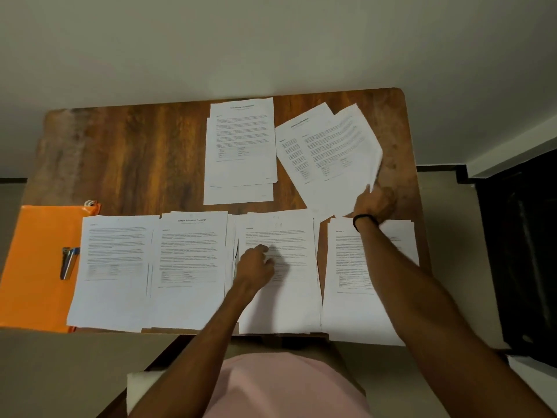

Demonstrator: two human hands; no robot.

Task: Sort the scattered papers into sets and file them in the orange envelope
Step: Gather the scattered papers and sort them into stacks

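Six piles: lying on the wooden table (135, 152), four in the near row and two in the far row.
Near row, left end: first pile (111, 267) is overlapping the orange envelope (36, 260), which is lying flat at the table's left side. A small metal tool (68, 262), kind unclear, is resting on the envelope.
Near row, onward: second pile (188, 260), third pile (289, 236) and fourth pile (358, 297) are sitting side by side.
Left hand (256, 265): resting on the third pile with fingers loosely bent, gripping nothing, seemingly pinning the sheets.
Right hand (375, 203): reaching past the fourth pile and pinching the near corner of the fanned sheets (325, 155), whose edge is lifting off the wood.
Far row: squared pile (241, 146) is lying just beside the fan.
Step in hand: sorting, by my reading, with the loose fan being gathered. Nothing is filed yet.
Next move: calling for a firmer pinch to square the fan, then clearing the tool and first pile off the envelope.
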